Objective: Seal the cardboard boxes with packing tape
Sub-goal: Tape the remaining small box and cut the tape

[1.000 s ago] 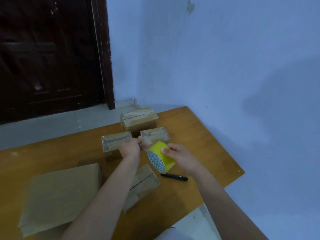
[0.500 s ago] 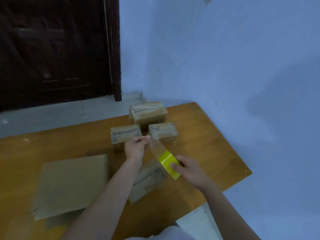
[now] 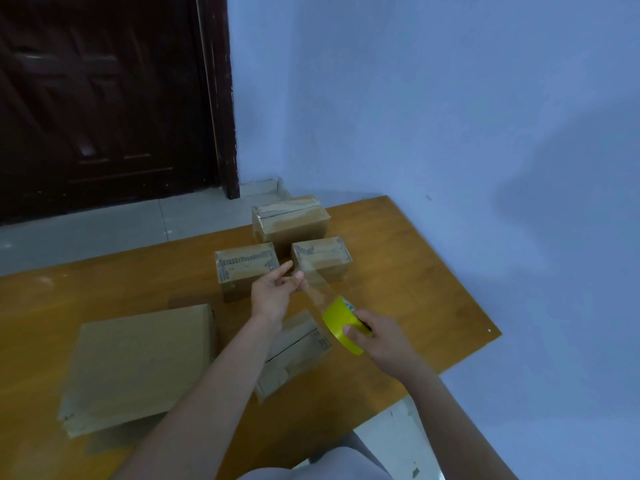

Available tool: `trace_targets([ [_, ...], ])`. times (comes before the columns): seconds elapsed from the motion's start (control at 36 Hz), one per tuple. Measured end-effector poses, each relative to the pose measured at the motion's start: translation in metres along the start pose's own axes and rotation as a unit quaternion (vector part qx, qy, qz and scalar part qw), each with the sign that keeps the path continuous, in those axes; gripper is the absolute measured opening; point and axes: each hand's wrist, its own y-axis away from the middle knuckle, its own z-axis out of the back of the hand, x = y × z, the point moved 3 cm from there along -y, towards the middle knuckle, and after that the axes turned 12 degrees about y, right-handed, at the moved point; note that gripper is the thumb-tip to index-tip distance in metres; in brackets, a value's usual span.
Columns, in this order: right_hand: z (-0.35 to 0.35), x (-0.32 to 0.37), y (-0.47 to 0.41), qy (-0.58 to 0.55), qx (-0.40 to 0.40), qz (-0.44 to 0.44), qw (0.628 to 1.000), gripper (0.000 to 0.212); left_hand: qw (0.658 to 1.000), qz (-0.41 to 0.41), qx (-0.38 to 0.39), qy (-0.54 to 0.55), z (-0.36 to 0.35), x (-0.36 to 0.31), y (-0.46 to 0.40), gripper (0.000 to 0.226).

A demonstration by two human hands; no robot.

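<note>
My right hand (image 3: 382,341) grips a yellow roll of packing tape (image 3: 341,323) above the table. A clear strip of tape (image 3: 317,289) runs from the roll up and left to my left hand (image 3: 275,294), which pinches its free end between thumb and fingers. Under the strip and my forearm lies a small flat cardboard box (image 3: 294,355). Three closed boxes stand farther back: a bigger one (image 3: 289,221), a small left one (image 3: 246,270) and a small right one (image 3: 322,258).
A large flat cardboard box (image 3: 138,365) lies at the left on the orange wooden table (image 3: 408,271). The table's right edge runs along a blue wall (image 3: 450,116). A dark door (image 3: 104,98) stands behind, past grey floor.
My hands have drawn apart: the right hand pulled the roll down and right, and a longer strip of tape now stretches from it to the left hand's fingers. The black pen is now hidden.
</note>
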Motion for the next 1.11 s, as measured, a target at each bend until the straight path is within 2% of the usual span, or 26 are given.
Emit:
trace_targets([
  [0.25, -0.004, -0.002, 0.005, 0.041, -0.002, 0.015, 0.999, 0.016, 0.998, -0.021, 0.044, -0.033, 0.007, -0.009, 0.004, 0.003],
  [0.33, -0.006, -0.001, 0.008, 0.042, -0.005, 0.022, 0.999, 0.028, 0.997, -0.036, 0.037, -0.053, 0.009, -0.008, 0.004, 0.011],
  [0.44, -0.009, 0.001, 0.012, 0.027, -0.009, 0.034, 0.999, 0.025, 0.993, -0.060, 0.017, -0.103, 0.014, -0.002, 0.000, 0.016],
  [0.53, -0.008, 0.005, 0.015, -0.019, -0.011, 0.029, 0.999, 0.020, 0.979, -0.086, 0.002, -0.184, 0.020, 0.008, -0.005, 0.018],
  [0.58, -0.009, 0.007, 0.017, -0.031, -0.009, 0.022, 0.999, 0.026, 0.970, -0.087, -0.004, -0.229, 0.023, 0.017, -0.005, 0.017],
  [0.67, -0.012, 0.006, 0.018, -0.063, -0.008, -0.002, 0.998, 0.033, 0.962, -0.096, -0.011, -0.256, 0.022, 0.025, -0.003, 0.016],
  [0.83, -0.027, -0.001, 0.015, -0.172, 0.005, -0.081, 0.982, 0.027, 0.959, -0.096, -0.018, -0.266, 0.025, 0.035, -0.014, 0.015],
  [0.94, -0.035, -0.006, 0.013, -0.180, 0.024, -0.128, 0.975, 0.026, 0.942, -0.085, -0.008, -0.325, 0.031, 0.050, -0.016, 0.014],
  [1.11, -0.042, -0.009, 0.016, -0.180, 0.003, -0.147, 0.973, 0.032, 0.916, -0.086, -0.018, -0.393, 0.027, 0.049, -0.017, 0.017],
])
